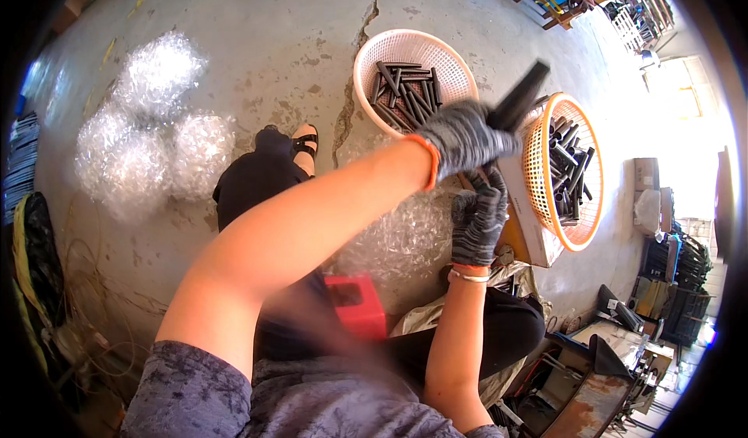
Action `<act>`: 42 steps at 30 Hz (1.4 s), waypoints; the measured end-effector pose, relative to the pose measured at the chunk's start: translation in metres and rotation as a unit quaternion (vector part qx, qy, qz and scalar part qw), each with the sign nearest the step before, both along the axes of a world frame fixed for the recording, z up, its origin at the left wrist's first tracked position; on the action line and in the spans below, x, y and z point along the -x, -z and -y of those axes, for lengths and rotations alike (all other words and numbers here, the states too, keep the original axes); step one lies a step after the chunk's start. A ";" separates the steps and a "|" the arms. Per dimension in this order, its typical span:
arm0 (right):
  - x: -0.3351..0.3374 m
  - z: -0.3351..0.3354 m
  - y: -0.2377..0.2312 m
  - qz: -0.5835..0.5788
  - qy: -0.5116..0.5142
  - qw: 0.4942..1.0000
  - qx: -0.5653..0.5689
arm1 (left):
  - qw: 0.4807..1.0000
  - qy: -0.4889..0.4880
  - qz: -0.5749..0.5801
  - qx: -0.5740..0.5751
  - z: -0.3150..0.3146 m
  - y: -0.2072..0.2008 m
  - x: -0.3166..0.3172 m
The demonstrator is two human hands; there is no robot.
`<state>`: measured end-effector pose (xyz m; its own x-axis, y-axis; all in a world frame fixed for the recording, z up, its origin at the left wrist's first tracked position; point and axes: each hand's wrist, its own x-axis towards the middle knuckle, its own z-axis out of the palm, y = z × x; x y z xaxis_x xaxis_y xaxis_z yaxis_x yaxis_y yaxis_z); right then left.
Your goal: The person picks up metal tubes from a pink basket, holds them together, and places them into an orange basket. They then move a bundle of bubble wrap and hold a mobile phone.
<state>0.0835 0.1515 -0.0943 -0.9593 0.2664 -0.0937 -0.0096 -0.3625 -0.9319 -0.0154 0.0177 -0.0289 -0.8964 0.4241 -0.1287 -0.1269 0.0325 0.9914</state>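
Note:
My left hand point(467, 138), in a grey-and-black striped knit glove with an orange cuff, is closed on a thick black tube point(518, 95). The tube slants up to the right and is blurred by motion. Just below, my right hand point(478, 224), gloved alike, has its fingers curled close under the left; what it holds, if anything, is hidden. A pale round basket point(374, 52) beyond my left hand holds several loose black tubes point(413, 95). To the right, a yellowish basket with an orange rim point(534, 169) holds more black tubes point(573, 169).
A cardboard box point(530, 216) stands beside the right basket. Heaps of clear plastic film point(148, 130) lie on the floor at left, with more film point(405, 239) below my arms. A red stool point(354, 306) is by my legs. Metal equipment point(600, 360) stands at lower right.

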 end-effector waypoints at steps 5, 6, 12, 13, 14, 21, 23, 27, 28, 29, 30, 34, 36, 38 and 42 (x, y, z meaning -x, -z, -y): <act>-0.009 0.005 -0.003 0.001 -0.039 0.997 0.065 | 0.998 0.051 0.039 -0.005 -0.019 0.011 -0.018; -0.012 0.008 -0.004 -0.015 -0.059 0.996 0.068 | 0.995 0.050 0.083 -0.039 -0.020 0.013 -0.017; -0.026 0.010 -0.011 -0.012 -0.104 0.994 -0.002 | 0.970 0.019 0.155 -0.185 -0.008 0.009 -0.005; -0.027 0.009 -0.010 -0.006 -0.108 0.994 -0.020 | 0.968 0.024 0.155 -0.194 -0.007 0.008 -0.005; -0.028 0.008 -0.010 -0.001 -0.098 0.995 -0.013 | 0.966 0.030 0.154 -0.203 -0.004 0.008 -0.005; -0.029 0.008 -0.016 0.006 -0.049 0.999 0.012 | 0.950 0.047 0.163 -0.262 -0.005 0.005 -0.008; -0.030 0.008 -0.019 -0.007 -0.052 0.999 0.010 | 0.954 0.054 0.157 -0.249 -0.005 0.003 -0.008; -0.029 0.007 -0.023 -0.032 -0.072 0.997 0.014 | 0.958 0.074 0.138 -0.239 -0.006 0.006 -0.006; -0.029 0.006 -0.022 -0.026 -0.072 0.997 0.013 | 0.955 0.076 0.135 -0.252 -0.006 0.006 -0.007; -0.029 0.006 -0.022 -0.020 -0.072 0.997 0.012 | 0.955 0.075 0.139 -0.253 -0.006 0.007 -0.006; -0.028 0.005 -0.022 -0.023 -0.075 0.997 0.016 | 0.954 0.075 0.143 -0.253 -0.006 0.007 -0.006; -0.027 0.009 -0.027 -0.027 -0.037 0.998 0.044 | 0.959 0.073 0.131 -0.241 -0.006 0.009 -0.005; -0.021 0.012 -0.034 -0.008 0.002 0.998 0.063 | 0.963 0.081 0.137 -0.217 -0.004 0.008 -0.006; -0.014 0.013 -0.041 0.030 0.039 0.995 0.082 | 0.967 0.083 0.133 -0.202 -0.003 0.006 -0.007; -0.013 -0.002 -0.021 -0.047 -0.024 0.985 -0.163 | 0.972 0.074 0.115 -0.189 -0.004 0.002 -0.009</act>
<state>0.0961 0.1536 -0.0731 -0.9718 0.2219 0.0796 -0.0920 -0.0459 -0.9947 -0.0060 0.0216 -0.0308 -0.7875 0.6028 -0.1282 -0.3685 -0.2938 0.8820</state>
